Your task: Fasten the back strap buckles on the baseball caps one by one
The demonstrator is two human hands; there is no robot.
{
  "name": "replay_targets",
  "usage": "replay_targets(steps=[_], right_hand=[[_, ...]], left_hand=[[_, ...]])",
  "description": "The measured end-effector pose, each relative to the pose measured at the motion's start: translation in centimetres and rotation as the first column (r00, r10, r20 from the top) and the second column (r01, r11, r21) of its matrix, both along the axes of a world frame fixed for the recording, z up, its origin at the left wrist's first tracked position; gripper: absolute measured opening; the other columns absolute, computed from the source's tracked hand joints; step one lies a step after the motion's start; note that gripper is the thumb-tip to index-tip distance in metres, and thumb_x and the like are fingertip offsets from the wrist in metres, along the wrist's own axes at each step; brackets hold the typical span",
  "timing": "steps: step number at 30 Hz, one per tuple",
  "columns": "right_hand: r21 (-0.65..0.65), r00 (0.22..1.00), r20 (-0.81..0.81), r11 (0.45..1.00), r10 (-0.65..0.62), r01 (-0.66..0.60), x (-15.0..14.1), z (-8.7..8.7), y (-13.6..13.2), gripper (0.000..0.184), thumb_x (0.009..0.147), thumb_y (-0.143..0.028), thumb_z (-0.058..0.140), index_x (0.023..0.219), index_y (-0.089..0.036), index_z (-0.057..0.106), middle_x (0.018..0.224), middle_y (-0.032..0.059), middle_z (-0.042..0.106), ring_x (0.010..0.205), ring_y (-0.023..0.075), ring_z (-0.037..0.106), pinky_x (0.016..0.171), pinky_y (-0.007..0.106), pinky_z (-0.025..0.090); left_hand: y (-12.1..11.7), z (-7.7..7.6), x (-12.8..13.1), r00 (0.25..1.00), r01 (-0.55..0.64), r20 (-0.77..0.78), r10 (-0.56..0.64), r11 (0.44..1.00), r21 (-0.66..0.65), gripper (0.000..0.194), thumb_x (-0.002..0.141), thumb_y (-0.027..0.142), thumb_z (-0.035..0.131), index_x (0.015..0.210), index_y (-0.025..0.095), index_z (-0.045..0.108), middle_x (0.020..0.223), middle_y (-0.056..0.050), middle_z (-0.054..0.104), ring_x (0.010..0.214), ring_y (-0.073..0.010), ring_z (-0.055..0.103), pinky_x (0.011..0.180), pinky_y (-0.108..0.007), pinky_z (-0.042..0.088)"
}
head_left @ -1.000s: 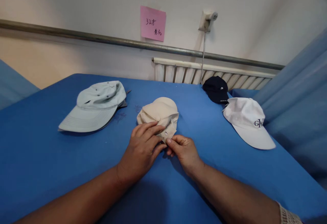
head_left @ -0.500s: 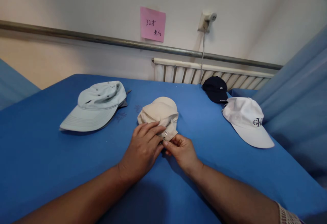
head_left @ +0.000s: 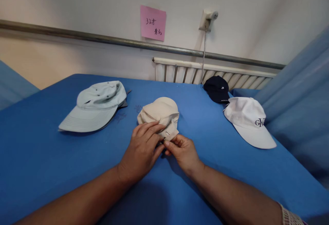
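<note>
While three caps [head_left: 94,107] [head_left: 216,88] [head_left: 249,122] lie nearby, left hand [head_left: 140,149] and right hand [head_left: 186,154] clamp their grip on one beige cap [head_left: 161,110].

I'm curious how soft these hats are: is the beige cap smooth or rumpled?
Rumpled. The beige cap shows loose folds and creases in its cloth, just beyond the fingers of the left hand.

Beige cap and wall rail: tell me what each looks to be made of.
Beige cap: matte fabric, probably cotton, judging by its soft folds and creases.
Wall rail: likely metal, perhaps steel, with a dull sheen; streaky grey-brown highlights run along its rounded length.
</note>
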State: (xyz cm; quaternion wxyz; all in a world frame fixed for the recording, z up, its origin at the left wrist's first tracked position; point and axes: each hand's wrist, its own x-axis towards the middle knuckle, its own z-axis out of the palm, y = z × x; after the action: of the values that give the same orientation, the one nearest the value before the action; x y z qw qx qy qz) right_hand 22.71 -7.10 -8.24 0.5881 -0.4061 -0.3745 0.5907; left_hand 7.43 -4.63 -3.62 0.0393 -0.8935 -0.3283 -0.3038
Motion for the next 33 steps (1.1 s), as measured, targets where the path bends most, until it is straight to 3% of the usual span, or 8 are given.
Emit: replay_targets(steps=[14, 20, 33], right_hand=[[-0.017, 0.999, 0.040, 1.000, -0.002, 0.003, 0.2, 0.0, 0.1, 0.037, 0.068, -0.049, 0.079, 0.069, -0.015, 0.065, 0.054, 0.0006, 0.063, 0.048, 0.0109, 0.056, 0.050, 0.024, 0.045], [-0.026, 0.997, 0.040, 0.998, 0.066, -0.065, 1.0, 0.3, -0.2, 0.041, 0.078, -0.055, 0.068, 0.072, -0.015, 0.067, 0.055, 0.0018, 0.063, 0.050, 0.0120, 0.056, 0.056, 0.027, 0.046], [-0.036, 0.991, 0.129, 0.999, 0.039, -0.035, 1.2, 0.8, 0.1, 0.039, 0.073, -0.053, 0.073, 0.067, -0.015, 0.068, 0.050, 0.0002, 0.060, 0.046, 0.0103, 0.052, 0.053, 0.026, 0.043]], left_hand=[[-0.2, 0.2, 0.0, 1.000, -0.007, 0.023, 0.008, 0.998, -0.057, 0.005, 0.086, 0.023, 0.062, 0.088, 0.019, 0.065, 0.121, -0.008, 0.067, 0.123, -0.0282, 0.052, 0.104, -0.049, 0.036], [0.0, 0.2, -0.3, 0.999, -0.004, 0.042, 0.006, 0.999, -0.034, 0.010, 0.087, 0.023, 0.060, 0.094, 0.020, 0.066, 0.119, -0.008, 0.068, 0.122, -0.0281, 0.054, 0.103, -0.049, 0.037], [0.3, -0.2, -0.5, 0.998, 0.031, 0.059, -0.024, 0.994, -0.108, 0.012, 0.088, 0.023, 0.060, 0.098, 0.020, 0.066, 0.118, -0.007, 0.068, 0.121, -0.0258, 0.053, 0.104, -0.047, 0.038]])
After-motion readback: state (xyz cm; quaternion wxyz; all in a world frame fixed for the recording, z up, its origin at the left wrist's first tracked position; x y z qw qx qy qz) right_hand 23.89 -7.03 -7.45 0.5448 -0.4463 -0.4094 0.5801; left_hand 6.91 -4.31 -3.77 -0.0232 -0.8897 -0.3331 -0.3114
